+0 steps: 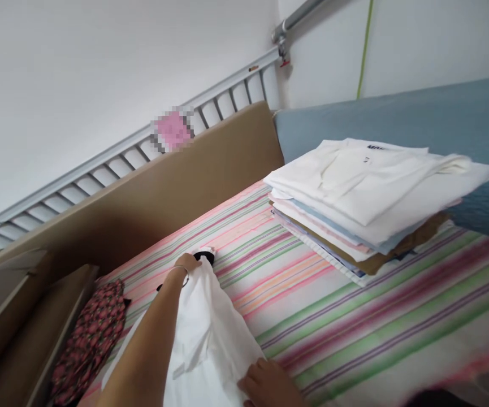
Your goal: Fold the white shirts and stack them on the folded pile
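A white shirt-like garment (pixel 202 333) lies lengthwise on the striped bedsheet in front of me, softly creased, with a black part (pixel 206 257) showing at its far end. My left hand (pixel 189 263), a bracelet on its wrist, reaches across the cloth and is closed on the far end beside that black part. Close to me, my right hand (pixel 269 381) grips the garment's near right edge with curled fingers. The left forearm hides some of the garment's left side, and its near end runs out of view.
A stack of folded clothes (pixel 375 192), white on top, stands to the right on the striped sheet (pixel 278 271). Left lie a dark red patterned cloth (pixel 95 333) and brown boards (pixel 49 316). A brown panel (pixel 210 158), radiator (pixel 134 155) and blue headboard (pixel 460 124) border the bed.
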`<state>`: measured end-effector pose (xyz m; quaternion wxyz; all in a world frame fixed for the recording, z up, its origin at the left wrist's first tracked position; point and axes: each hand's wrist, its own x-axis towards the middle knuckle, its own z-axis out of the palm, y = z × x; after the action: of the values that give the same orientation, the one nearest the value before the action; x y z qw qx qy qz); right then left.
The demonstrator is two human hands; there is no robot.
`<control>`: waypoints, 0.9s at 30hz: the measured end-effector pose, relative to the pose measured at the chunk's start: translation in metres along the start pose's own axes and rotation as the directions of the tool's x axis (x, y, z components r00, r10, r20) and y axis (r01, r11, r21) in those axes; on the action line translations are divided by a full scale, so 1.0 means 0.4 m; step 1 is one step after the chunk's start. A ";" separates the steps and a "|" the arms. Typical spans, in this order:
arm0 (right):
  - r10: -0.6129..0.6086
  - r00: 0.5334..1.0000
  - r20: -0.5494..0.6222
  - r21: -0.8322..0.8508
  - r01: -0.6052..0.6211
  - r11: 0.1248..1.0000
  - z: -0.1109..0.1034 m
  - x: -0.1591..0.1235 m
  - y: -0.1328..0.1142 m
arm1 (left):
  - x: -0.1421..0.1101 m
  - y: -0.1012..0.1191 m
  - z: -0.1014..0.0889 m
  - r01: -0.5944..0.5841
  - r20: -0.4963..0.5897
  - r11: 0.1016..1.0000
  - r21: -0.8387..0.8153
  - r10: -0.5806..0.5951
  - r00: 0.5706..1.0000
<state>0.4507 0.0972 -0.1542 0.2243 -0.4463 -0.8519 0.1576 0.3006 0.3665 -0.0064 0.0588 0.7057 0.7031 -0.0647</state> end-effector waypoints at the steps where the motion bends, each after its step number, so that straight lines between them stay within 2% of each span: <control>1: -0.020 0.999 -0.033 -0.019 0.020 1.000 0.016 -0.001 0.004 | 0.009 0.000 0.001 -0.025 0.003 0.999 -0.025 0.025 1.000; 5: -0.047 0.985 -0.168 -0.073 0.035 0.997 0.063 -0.006 0.011 | 0.022 0.013 0.050 -0.076 -0.056 0.994 -0.078 0.072 0.996; 9: -0.044 0.969 -0.243 -0.123 0.014 0.992 0.075 -0.015 0.011 | 0.013 0.041 0.115 -0.062 -0.144 0.995 -0.072 0.051 0.988; 12: -0.063 0.956 -0.285 -0.134 0.026 0.991 0.059 -0.018 0.001 | -0.016 0.065 0.115 -0.057 -0.237 0.996 -0.071 0.038 0.971; 14: -0.123 0.911 -0.394 -0.147 0.070 0.987 0.039 -0.017 -0.011 | -0.060 0.077 0.103 -0.063 -0.317 0.996 -0.068 0.038 0.948; 16: -0.231 0.829 -0.510 -0.203 0.144 0.968 0.017 -0.017 -0.021 | -0.121 0.085 0.105 -0.083 -0.384 0.995 -0.061 0.054 0.922; 17: -0.286 0.799 -0.529 -0.248 0.177 0.953 0.006 -0.019 -0.024 | -0.155 0.088 0.117 -0.103 -0.401 0.993 -0.053 0.073 0.913; 19: -0.360 0.796 -0.487 -0.334 0.211 0.919 -0.009 -0.028 -0.021 | -0.217 0.093 0.160 -0.153 -0.367 0.987 -0.042 0.127 0.921; 21: -0.386 0.840 -0.382 -0.362 0.248 0.899 -0.017 -0.041 -0.012 | -0.256 0.099 0.214 -0.215 -0.270 0.975 -0.059 0.191 0.944; 23: -0.361 0.896 -0.260 -0.292 0.284 0.913 -0.019 -0.054 -0.004 | -0.268 0.104 0.254 -0.256 -0.180 0.958 -0.127 0.231 0.956; 25: -0.281 0.955 -0.096 -0.152 0.265 0.952 -0.022 -0.063 -0.004 | -0.263 0.102 0.259 -0.282 -0.140 0.932 -0.228 0.255 0.957; 27: -0.170 0.983 0.063 -0.030 0.172 0.985 -0.032 -0.068 -0.012 | -0.267 0.081 0.231 -0.289 -0.136 0.903 -0.316 0.258 0.956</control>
<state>0.4678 0.0729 -0.1478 0.2035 -0.3703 -0.8961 0.1362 0.3320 0.2450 -0.0789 0.1537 0.7794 0.5997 0.0959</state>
